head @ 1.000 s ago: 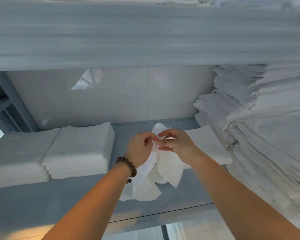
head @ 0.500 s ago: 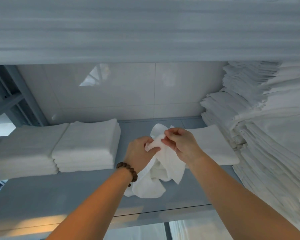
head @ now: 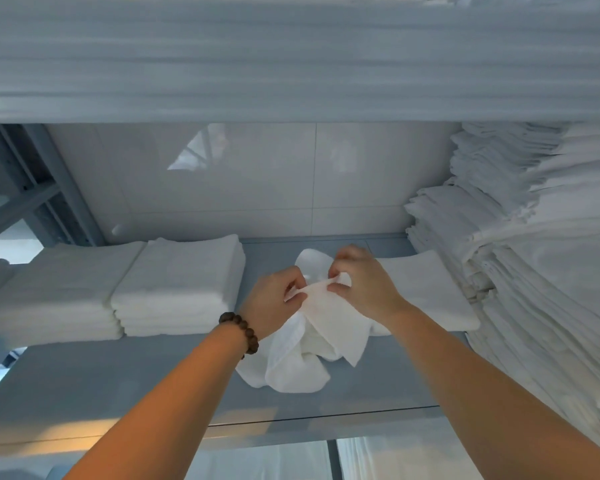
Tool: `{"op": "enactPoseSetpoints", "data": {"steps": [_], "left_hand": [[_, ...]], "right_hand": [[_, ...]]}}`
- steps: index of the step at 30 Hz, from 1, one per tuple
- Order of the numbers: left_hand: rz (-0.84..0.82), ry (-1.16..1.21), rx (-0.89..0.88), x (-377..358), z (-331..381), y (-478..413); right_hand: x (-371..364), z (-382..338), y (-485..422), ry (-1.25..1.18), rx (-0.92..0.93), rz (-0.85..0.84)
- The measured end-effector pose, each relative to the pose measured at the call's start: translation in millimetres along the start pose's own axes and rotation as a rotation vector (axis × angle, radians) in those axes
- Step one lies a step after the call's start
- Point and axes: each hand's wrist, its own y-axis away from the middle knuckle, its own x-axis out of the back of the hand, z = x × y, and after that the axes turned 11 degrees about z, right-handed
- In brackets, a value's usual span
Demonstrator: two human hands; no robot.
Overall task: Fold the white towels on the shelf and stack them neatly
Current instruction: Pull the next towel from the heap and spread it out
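Observation:
A crumpled white towel point(head: 305, 355) hangs from both hands over the middle of the grey shelf point(head: 118, 382), its lower part bunched on the shelf. My left hand point(head: 274, 303), with a bead bracelet at the wrist, pinches the towel's upper edge. My right hand point(head: 364, 282) pinches the same edge close beside it. A folded white towel point(head: 430, 292) lies flat just right of my hands. Two stacks of folded towels point(head: 177, 289) stand side by side on the shelf's left.
A tall, leaning pile of white linens point(head: 534, 254) fills the right side of the shelf. The upper shelf point(head: 291, 64) hangs low overhead. A white tiled wall point(head: 257, 188) closes the back; a grey metal frame point(head: 25, 188) stands at the left.
The hands have lifted the towel's edge slightly and drawn a little apart along it. The view has shifted, so the stacks sit further right and lower in frame.

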Motion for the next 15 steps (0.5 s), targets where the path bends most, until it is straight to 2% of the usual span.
{"op": "enactPoseSetpoints", "data": {"steps": [3, 7, 15], "left_hand": [[-0.057, -0.093, -0.058, 13.9, -3.3, 0.3], [-0.097, -0.268, -0.142, 39.1, -12.0, 0.2], [0.102, -0.548, -0.058, 84.3, -31.3, 12.8]], "right_hand": [[-3.4, -4.2, 4.4, -0.043, 0.153, -0.18], [-11.8, -6.7, 14.6, -0.048, 0.152, -0.356], [-33.3, 11.2, 32.1, 0.036, 0.111, -0.55]]}}
